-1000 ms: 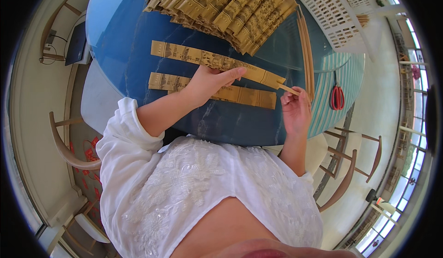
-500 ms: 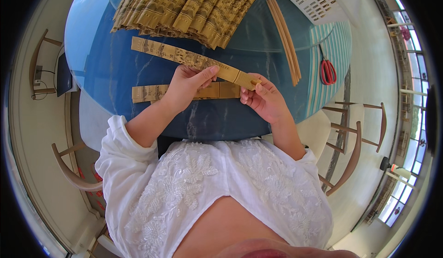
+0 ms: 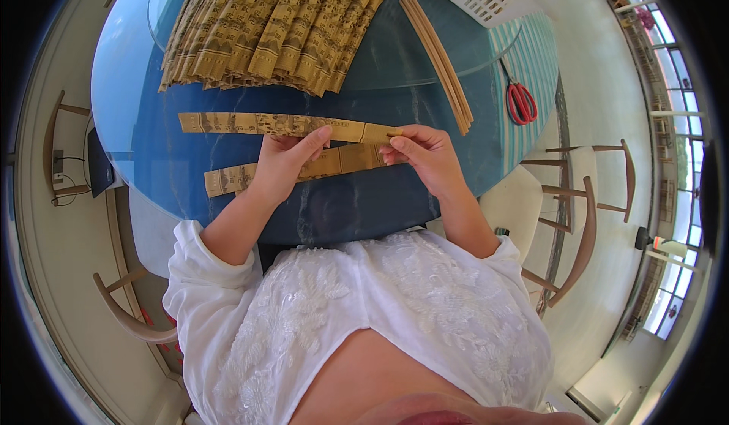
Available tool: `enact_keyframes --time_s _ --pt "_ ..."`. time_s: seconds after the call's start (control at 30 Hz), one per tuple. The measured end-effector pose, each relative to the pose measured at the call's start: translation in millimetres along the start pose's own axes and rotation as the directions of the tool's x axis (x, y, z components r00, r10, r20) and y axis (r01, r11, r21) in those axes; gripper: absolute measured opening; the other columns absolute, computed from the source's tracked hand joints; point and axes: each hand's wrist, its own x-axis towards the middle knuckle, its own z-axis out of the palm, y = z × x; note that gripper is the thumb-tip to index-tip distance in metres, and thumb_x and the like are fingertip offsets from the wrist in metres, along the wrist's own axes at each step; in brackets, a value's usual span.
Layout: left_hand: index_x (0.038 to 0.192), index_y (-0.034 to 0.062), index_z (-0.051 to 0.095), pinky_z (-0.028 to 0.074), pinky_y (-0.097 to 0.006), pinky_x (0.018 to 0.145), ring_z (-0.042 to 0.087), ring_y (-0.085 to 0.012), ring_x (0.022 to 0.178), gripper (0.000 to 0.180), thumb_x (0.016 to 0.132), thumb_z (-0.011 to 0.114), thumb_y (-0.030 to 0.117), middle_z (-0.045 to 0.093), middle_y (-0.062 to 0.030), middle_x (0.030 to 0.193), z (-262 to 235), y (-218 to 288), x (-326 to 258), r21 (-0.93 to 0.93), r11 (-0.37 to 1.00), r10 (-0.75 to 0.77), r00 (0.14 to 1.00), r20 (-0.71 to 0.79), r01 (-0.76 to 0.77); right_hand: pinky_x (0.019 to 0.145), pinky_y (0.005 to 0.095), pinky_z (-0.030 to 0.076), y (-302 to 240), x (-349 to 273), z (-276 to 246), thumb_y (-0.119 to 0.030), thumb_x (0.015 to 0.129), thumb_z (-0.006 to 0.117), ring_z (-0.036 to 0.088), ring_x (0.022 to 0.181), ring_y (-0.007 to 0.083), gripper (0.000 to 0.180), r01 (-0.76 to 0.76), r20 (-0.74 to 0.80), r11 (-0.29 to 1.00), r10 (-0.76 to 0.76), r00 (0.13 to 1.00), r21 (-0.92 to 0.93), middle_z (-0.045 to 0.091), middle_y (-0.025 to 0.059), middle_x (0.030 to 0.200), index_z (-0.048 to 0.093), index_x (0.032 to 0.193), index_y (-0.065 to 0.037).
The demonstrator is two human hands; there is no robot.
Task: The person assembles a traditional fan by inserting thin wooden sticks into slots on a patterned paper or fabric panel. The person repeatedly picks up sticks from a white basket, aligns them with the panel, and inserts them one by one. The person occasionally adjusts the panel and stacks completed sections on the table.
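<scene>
Head view: I see the left hand pinching a printed gold sleeve mid-length, toward the table's near edge; the right hand pinches its right end. Working that end seems underway, calling for steady pinches.

**Open room at left and near edges of a table**

Blue surface lies free left of two gold strips. Between the forearms, more opens by the near edge, up to the lying strip. The left hand, right hand and held strip bar the middle. A heap of gold sleeves blocks the far side; its gap to the wooden sticks narrows toward the far edge. Scissors obstruct the right edge.
</scene>
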Motion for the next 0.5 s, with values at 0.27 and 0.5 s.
enact_keyframes --time_s 0.27,0.5 --pt "0.087 0.0021 0.064 0.038 -0.022 0.055 0.049 -0.0085 0.063 0.011 0.089 0.062 0.013 0.060 -0.0022 0.078 -5.0 3.5 7.6 -0.205 0.978 0.023 0.997 -0.079 -0.039 0.060 0.0225 0.046 -40.0 -0.9 -69.2 -0.016 0.083 0.068 0.056 0.062 0.0091 0.022 -0.059 -0.218 0.232 -0.760 0.612 -0.971 0.062 0.0041 0.073 0.066 0.099 -0.002" --pt "0.086 0.0017 0.063 0.038 -0.022 0.055 0.050 -0.0098 0.063 0.013 0.090 0.061 0.014 0.060 -0.0040 0.076 -9.2 0.8 9.9 -0.199 0.980 0.019 0.998 -0.060 -0.030 0.062 0.0240 0.048 -26.5 -2.0 -77.9 -0.020 0.084 0.068 0.060 0.065 0.0112 0.025 -0.121 -0.467 0.599 -0.466 0.752 -0.792 0.067 0.0067 0.075 0.067 0.099 -0.001"
